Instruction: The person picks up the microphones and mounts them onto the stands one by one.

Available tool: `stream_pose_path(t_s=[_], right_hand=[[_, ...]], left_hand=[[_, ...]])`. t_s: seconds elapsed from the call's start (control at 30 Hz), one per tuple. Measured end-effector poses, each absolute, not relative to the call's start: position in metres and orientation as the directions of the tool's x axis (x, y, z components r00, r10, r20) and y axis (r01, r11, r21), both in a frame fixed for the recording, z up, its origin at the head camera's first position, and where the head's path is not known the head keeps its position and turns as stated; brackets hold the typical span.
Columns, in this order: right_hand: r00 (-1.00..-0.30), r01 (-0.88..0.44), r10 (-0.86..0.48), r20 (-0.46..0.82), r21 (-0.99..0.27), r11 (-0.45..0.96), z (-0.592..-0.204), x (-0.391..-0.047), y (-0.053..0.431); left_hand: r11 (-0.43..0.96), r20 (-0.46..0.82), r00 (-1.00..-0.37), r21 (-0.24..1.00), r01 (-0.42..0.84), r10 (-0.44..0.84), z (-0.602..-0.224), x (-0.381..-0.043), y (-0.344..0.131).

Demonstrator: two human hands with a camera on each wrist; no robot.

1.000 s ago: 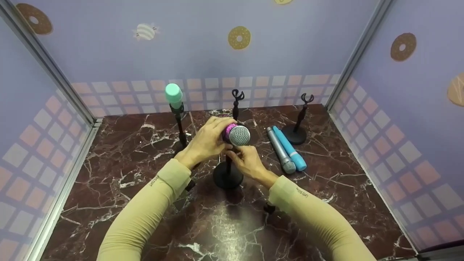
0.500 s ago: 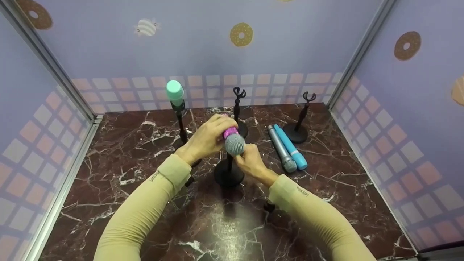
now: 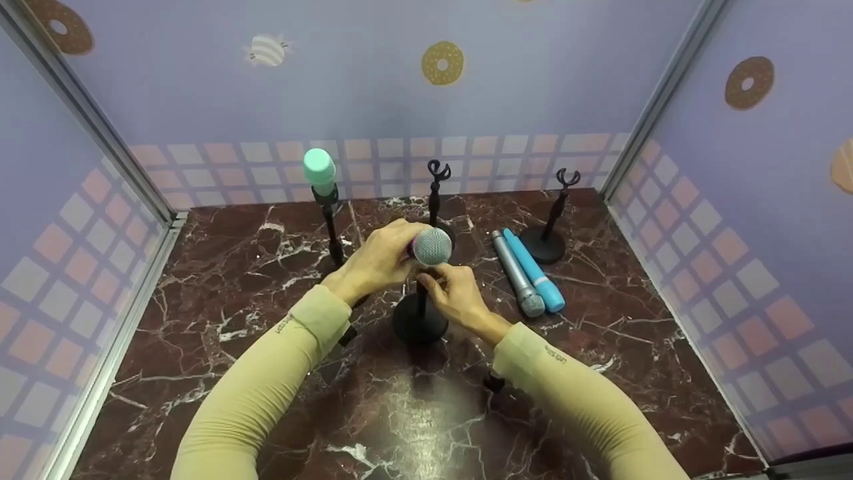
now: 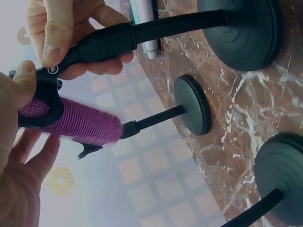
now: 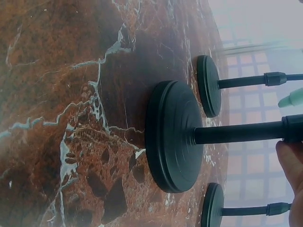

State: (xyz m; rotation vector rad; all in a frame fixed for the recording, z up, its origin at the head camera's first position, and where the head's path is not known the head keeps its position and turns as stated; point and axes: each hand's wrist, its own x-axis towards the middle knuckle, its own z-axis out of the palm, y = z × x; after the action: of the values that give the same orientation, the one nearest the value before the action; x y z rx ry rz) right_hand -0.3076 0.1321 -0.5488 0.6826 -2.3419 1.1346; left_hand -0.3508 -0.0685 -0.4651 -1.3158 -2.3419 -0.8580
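A purple glittery microphone [image 4: 87, 123] with a silver mesh head [image 3: 432, 247] lies in the black clip [image 4: 52, 99] atop the middle front stand [image 3: 420, 323]. Around its body curls my left hand [image 3: 383, 255], thumb at the clip in the left wrist view. Just below the clip, my right hand [image 3: 460, 293] pinches the stand's black neck [image 4: 106, 42]. The round base stands upright on the table. From the head view the mesh end faces me, and the left fingers hide most of the purple body.
A mint microphone [image 3: 320, 170] sits in a stand at the left. Two stands with bare clips, one behind the hands [image 3: 434, 193] and one at the right [image 3: 546, 243], stand farther back. Silver [image 3: 516, 273] and blue [image 3: 535, 270] microphones lie side by side on the marbled table [image 3: 220, 373]. Patterned walls enclose it.
The purple microphone's mesh head dipped toward me half a second ago and has risen again, with the left hand slightly lower. The right hand stays at the stand's neck.
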Motion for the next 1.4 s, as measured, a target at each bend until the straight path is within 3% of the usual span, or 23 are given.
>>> stream_pose_path(t_s=[0.23,0.53,1.03,1.4], right_hand=[[-0.757,-0.634,-0.250,0.604,-0.585,0.505,-0.550,-0.309,0.133],[-0.784,-0.603,-0.234,0.575,-0.614,0.509,-0.549,-0.307,0.133],[-0.805,-0.582,-0.242,0.542,-0.641,0.501,-0.547,-0.307,0.132],[-0.845,-0.532,-0.299,0.444,-0.751,0.390,-0.542,-0.304,0.146]], left_hand=[[0.391,0.468,-0.572,0.430,0.814,0.674,-0.457,-0.351,-0.065],[0.427,0.400,-0.621,0.474,0.770,0.674,-0.454,-0.350,-0.058],[0.425,0.442,-0.629,0.478,0.769,0.640,-0.460,-0.343,-0.062],[0.493,0.445,-0.710,0.514,0.702,0.546,-0.479,-0.332,-0.073]])
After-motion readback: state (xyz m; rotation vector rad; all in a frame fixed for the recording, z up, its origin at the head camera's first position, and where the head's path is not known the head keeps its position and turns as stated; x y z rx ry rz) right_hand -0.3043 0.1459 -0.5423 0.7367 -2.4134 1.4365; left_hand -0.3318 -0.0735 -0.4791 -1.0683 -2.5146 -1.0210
